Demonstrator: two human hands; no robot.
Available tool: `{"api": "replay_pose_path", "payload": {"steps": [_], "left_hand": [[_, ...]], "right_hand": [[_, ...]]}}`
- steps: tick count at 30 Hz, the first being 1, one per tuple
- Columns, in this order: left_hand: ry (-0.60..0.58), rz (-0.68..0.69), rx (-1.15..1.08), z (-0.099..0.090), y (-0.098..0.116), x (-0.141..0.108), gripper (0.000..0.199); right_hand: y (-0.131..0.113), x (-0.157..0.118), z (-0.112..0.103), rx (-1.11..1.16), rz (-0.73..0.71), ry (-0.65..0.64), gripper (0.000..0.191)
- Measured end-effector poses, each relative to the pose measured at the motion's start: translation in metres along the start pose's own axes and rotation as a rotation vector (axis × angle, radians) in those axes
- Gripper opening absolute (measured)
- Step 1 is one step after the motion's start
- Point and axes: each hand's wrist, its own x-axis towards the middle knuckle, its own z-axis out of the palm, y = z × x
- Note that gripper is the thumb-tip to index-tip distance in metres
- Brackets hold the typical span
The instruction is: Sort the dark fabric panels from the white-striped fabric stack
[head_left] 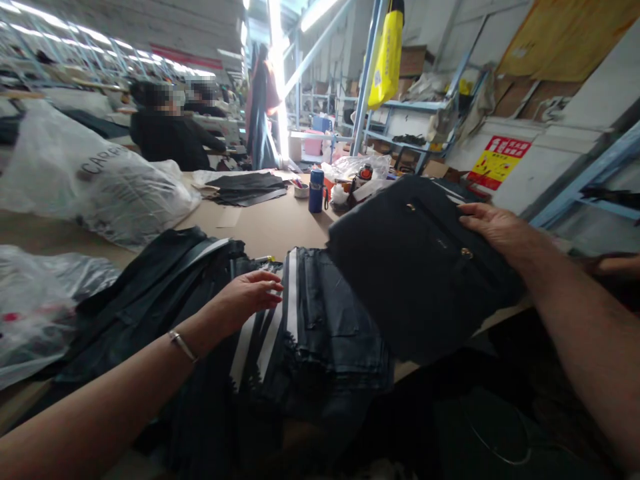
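Observation:
A dark fabric panel (400,273) with a zipped pocket and gold-coloured zip pulls is in my right hand (500,230). My fingers grip its upper right edge, and it tilts above the table at the right. Below and to its left lies a thick stack of dark fabric pieces (340,307) with a white strip along one side. My left hand (253,297) hovers at the stack's left side, fingers loosely bent and apart, with nothing visible in them. More dark fabric pieces (145,293) with white strips spread to the left, partly behind my left forearm.
Clear plastic bags (130,187) bulge at the left. A blue bottle (316,191), a small round container (301,191) and more dark cut pieces (247,189) stand or lie farther back on the table (265,230). People in dark clothing (167,137) sit beyond it.

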Motion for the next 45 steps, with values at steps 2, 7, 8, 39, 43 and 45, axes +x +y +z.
{"api": "replay_pose_path", "payload": {"steps": [2,7,8,39,43,45], "left_hand": [[0.035,0.006,0.043,-0.005,-0.006,-0.003,0.028],[0.030,-0.002,0.145,0.004,-0.012,-0.005,0.022],[0.036,-0.005,0.164,0.008,-0.012,-0.004,0.021],[0.083,-0.014,0.284,0.023,-0.010,0.003,0.016],[0.130,-0.011,0.411,0.029,0.003,0.009,0.023],[0.157,0.000,0.450,0.031,0.009,0.012,0.025]], "right_hand": [[0.019,0.017,-0.028,-0.119,0.060,0.080,0.028],[0.036,0.004,0.013,-0.577,-0.260,0.111,0.027],[0.034,-0.011,0.042,-0.528,-0.307,-0.004,0.024],[0.067,-0.113,0.271,0.324,0.092,-0.813,0.042],[0.050,-0.128,0.253,0.616,0.127,-0.686,0.028],[0.037,-0.133,0.239,0.834,0.183,-0.652,0.020]]}}
